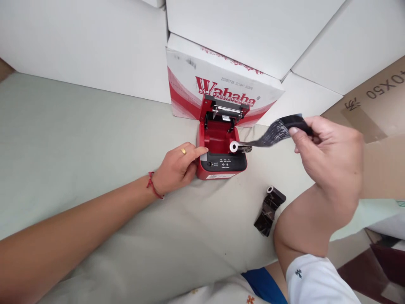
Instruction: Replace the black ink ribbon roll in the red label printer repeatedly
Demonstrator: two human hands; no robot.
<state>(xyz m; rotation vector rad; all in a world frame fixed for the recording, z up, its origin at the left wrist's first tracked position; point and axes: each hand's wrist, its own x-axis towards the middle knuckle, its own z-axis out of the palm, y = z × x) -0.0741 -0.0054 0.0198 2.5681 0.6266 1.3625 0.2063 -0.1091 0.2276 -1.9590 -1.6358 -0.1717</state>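
A small red and black label printer (221,162) sits on the cloth with its lid (224,107) raised and its red inner bay showing. My left hand (180,166) is at the printer's left side, index finger laid on the rim and thumb against the casing. Pinched in my right hand (329,147), up and to the right of the printer, is one end of a black printer ribbon (274,133). The ribbon stretches down to a white-cored roll (234,147) over the printer's right edge. Whether that roll touches the printer I cannot tell.
A second, partly unwound black ribbon roll (275,196) lies right of the printer, near my right forearm. Behind the printer stands a white and red Wahaha carton (186,76), with white boxes (95,46) around it. A brown carton (386,139) is at the right.
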